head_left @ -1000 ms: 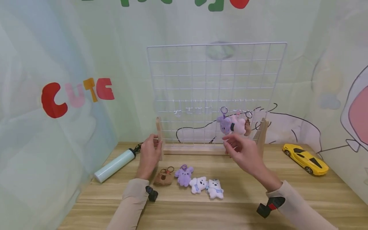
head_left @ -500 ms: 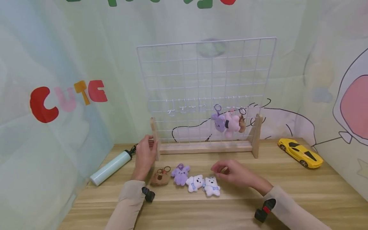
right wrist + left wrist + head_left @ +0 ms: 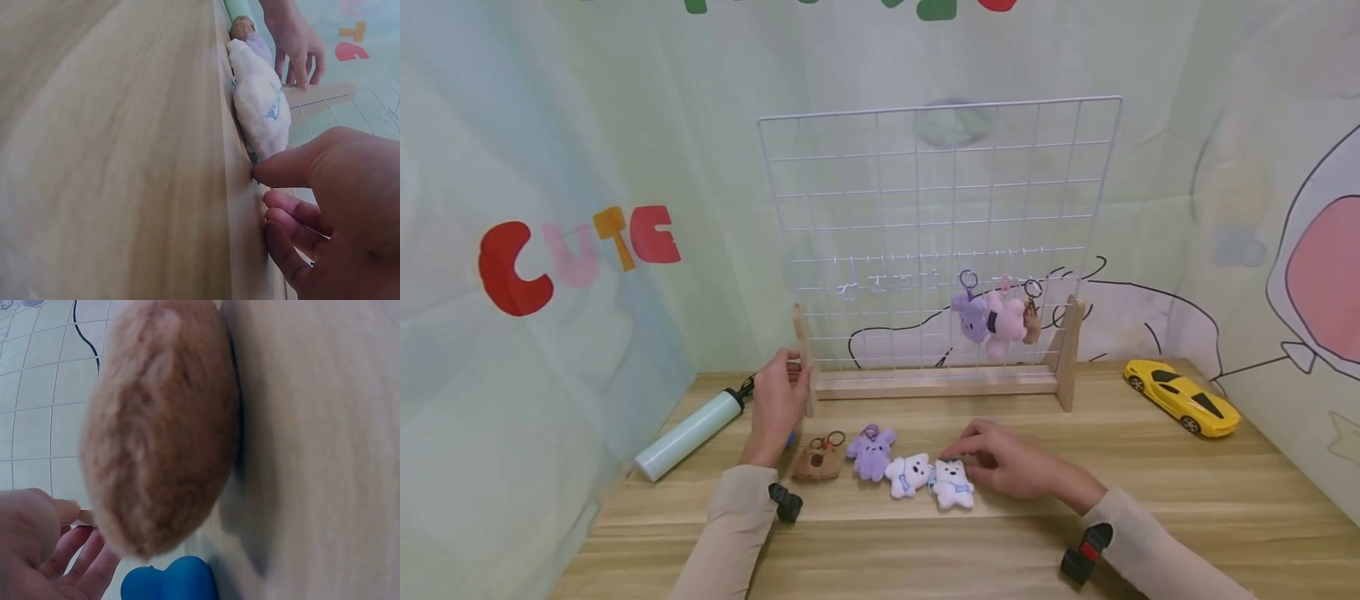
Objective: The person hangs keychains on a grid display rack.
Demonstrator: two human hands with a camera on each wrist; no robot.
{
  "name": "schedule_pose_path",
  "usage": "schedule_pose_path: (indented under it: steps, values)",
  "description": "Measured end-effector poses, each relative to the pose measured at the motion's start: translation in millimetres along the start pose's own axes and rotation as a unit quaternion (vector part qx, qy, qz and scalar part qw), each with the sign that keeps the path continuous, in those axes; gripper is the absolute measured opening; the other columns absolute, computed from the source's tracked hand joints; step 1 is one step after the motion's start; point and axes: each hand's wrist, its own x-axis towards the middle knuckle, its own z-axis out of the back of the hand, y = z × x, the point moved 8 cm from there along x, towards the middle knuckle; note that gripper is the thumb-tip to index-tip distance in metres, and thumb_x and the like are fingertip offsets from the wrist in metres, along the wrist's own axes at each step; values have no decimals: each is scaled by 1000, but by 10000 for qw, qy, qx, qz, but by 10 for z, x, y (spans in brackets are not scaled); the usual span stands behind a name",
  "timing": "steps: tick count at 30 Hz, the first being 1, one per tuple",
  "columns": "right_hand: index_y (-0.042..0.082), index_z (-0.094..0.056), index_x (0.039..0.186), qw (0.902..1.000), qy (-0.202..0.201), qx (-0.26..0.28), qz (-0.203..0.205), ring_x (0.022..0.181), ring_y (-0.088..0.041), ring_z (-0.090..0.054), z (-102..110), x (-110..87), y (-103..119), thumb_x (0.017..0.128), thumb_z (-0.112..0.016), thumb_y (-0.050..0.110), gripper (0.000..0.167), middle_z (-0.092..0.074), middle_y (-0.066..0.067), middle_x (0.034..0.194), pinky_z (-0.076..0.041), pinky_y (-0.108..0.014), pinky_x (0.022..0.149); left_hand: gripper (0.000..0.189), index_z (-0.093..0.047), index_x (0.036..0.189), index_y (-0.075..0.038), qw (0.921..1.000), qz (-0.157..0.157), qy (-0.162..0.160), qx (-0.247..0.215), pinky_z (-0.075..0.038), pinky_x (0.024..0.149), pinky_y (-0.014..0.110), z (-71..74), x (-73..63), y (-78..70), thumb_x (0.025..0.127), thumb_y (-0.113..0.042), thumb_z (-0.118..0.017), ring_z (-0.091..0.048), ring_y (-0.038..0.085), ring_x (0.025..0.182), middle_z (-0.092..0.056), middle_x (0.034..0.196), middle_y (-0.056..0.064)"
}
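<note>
"What's the left hand doing on your feed?"

"I see the left hand (image 3: 777,404) gripping the left wooden upright (image 3: 803,342) of the wire grid rack (image 3: 936,387)."

"And the right hand (image 3: 1011,458)?"

"I have it low in front of the rack, fingers bent, thumb tip at the edge of a white plush keychain (image 3: 953,487). I can't tell from here whether it's pinched."

"Where does that keychain lie?"

"On the wooden table (image 3: 925,554), in front of the rack, rightmost of four in a row. I see a second white plush (image 3: 907,476) just beside it, then a purple plush (image 3: 871,454), then a brown plush (image 3: 816,465) in front of the rack's left end."

"I count three more hanging."

"Same here, on the rack's right half: a purple charm (image 3: 973,321), a pink charm (image 3: 1005,319), and a brown charm (image 3: 1032,323) partly behind the pink one. White hooks (image 3: 847,291) project from the rack's left half."

"Anything to either side?"

"I've got a yellow toy sports car (image 3: 1182,398) right of the rack and a pale-blue hand pump (image 3: 691,435) left of it."
</note>
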Motion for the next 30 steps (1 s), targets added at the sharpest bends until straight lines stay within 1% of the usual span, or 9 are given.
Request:
schedule_pose_path:
  steps: [4, 9, 13, 16, 19, 22, 26, 30]
  values:
    - [23, -77, 134, 10000, -2, 55, -80, 93, -13, -54, -4, -9, -19, 104, -73, 11, 32, -64, 2, 117, -50, -23, 75, 30, -65, 129, 4, 10000, 1, 8, 8, -66, 91, 54, 0, 1, -6, 105, -14, -72, -79, 39, 105, -78, 117, 25]
    - [21, -78, 128, 9997, -86, 209, -121, 96, -15, -57, 10, -5, -26, 102, -74, 12, 28, -65, -1, 118, -53, -24, 79, 30, -65, 130, 3, 10000, 43, 10, -7, -66, 91, 54, -2, -1, -4, 106, -15, -71, -78, 39, 106, -78, 118, 25]
    - [20, -78, 122, 9994, -165, 225, -181, 99, -16, -60, 20, -6, -58, 101, -77, 14, 22, -66, -2, 116, -54, -25, 84, 30, -65, 129, 3, 10000, 61, 20, -19, -66, 91, 54, -3, -2, -3, 107, -15, -71, -78, 39, 107, -78, 119, 25]
    - [21, -78, 117, 9992, -191, 210, -284, 100, -15, -61, 33, -11, -99, 100, -78, 17, 18, -66, 0, 114, -54, -25, 85, 29, -64, 130, 3, 10000, 54, 40, 0, -66, 91, 54, -8, -1, -1, 107, -15, -70, -78, 39, 108, -78, 119, 25]
    - [21, -77, 113, 9991, -190, 240, -304, 97, -13, -60, 54, -13, -122, 100, -79, 19, 13, -66, 0, 110, -54, -25, 82, 29, -65, 129, 3, 10000, 44, 49, 0, -66, 91, 54, -9, -1, 1, 107, -15, -71, -78, 39, 108, -78, 119, 25]
    - [20, -75, 109, 9989, -156, 313, -326, 92, -12, -58, 70, -12, -141, 100, -79, 19, 10, -64, 0, 104, -52, -24, 78, 29, -65, 129, 3, 10000, 19, 41, -16, -66, 91, 54, -4, -2, -1, 106, -15, -71, -78, 39, 107, -78, 119, 25]
    - [17, -73, 104, 9987, -96, 411, -284, 89, -12, -56, 76, -6, -149, 99, -79, 16, 9, -63, -1, 97, -50, -24, 75, 29, -65, 128, 3, 10000, -3, 32, -25, -66, 91, 54, 2, -4, -5, 106, -15, -71, -78, 39, 106, -78, 118, 25]
    - [16, -71, 103, 9981, 37, 540, -285, 84, -8, -57, 62, 1, -151, 100, -78, 12, 8, -64, 1, 92, -51, -23, 72, 30, -65, 129, 3, 10000, 32, 60, -11, -66, 91, 54, -3, -6, -4, 107, -15, -71, -78, 39, 107, -78, 119, 25]
